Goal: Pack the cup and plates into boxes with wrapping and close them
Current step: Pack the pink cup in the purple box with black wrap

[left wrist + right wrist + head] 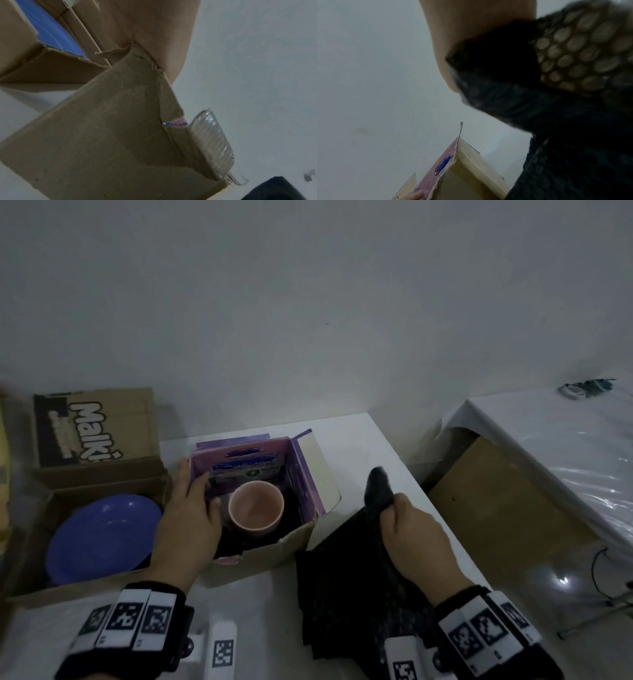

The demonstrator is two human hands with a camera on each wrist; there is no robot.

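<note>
A pink cup [256,506] stands upright in the small purple-lined box [301,474] on dark wrap. My left hand [202,491] grips that box's left wall, thumb outside and fingers inside beside the cup. Blue plates [102,539] lie in the brown cardboard box [27,546] to the left. My right hand [390,508] holds a sheet of black bubble wrap [356,577] to the right of the small box, one end raised and the rest hanging to the table. The right wrist view shows the black bubble wrap [539,108] under my palm and the small box [462,169] below.
The plate box's printed lid flap [92,433] stands open at the back left. The white table [359,446] ends close on the right. Beyond a gap with a brown board [496,498] stands a second, plastic-covered table [565,457]. A wall runs behind.
</note>
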